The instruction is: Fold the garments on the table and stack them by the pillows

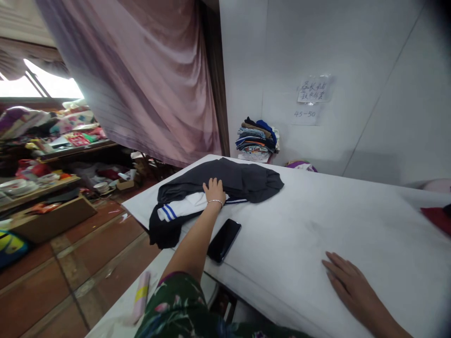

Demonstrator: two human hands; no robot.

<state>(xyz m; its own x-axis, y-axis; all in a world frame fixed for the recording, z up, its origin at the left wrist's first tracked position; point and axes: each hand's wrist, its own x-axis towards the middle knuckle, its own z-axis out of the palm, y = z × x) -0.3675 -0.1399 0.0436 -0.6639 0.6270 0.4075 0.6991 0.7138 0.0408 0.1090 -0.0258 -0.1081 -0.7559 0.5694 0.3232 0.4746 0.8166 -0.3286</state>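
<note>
My left hand (214, 191) reaches across the table and rests on a heap of clothes, its fingers spread over a dark grey garment (253, 180). Under that hand shows a white sleeve (183, 206) with blue stripes at its cuff. A black piece of clothing (165, 230) hangs over the left edge of the table. Close by my left forearm lies a black phone (224, 240). My right hand (347, 277) is stretched out low at the right, palm down at the white tabletop, holding nothing.
The white table (289, 225) runs along a grey wall. A folded stack of clothes (256, 141) stands behind it, near a pinkish curtain (158, 80). Dark red cloth (435, 220) lies at the right. Cluttered shelves (52, 150) and a cardboard box (52, 220) are at the left.
</note>
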